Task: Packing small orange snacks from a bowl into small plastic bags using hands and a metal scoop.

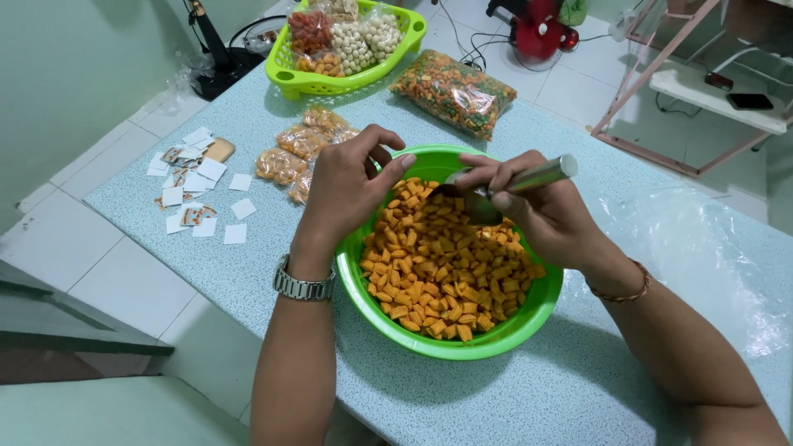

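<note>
Orange rectangular snack pieces (442, 268) fill a round green plastic bowl (529, 318) at centre frame on the speckled tabletop (578, 388). The right hand (541, 211) grips a metal spoon (529, 180); the left hand (347, 186) pinches, contents unclear. Small filled bags (301, 149) lie upper left.

This looks like a room in a home used for packing snacks by hand — not a shop or factory. A speckled pale-blue counter (578, 372) stands on a white tiled floor (116, 272) beside plain green walls. On the counter lie small filled snack bags (301, 149), a green basket (330, 78) of packed bags and a scatter of paper labels (194, 186). A red fan (541, 29) and a pink metal rack (677, 91) stand on the floor — household things.
</note>
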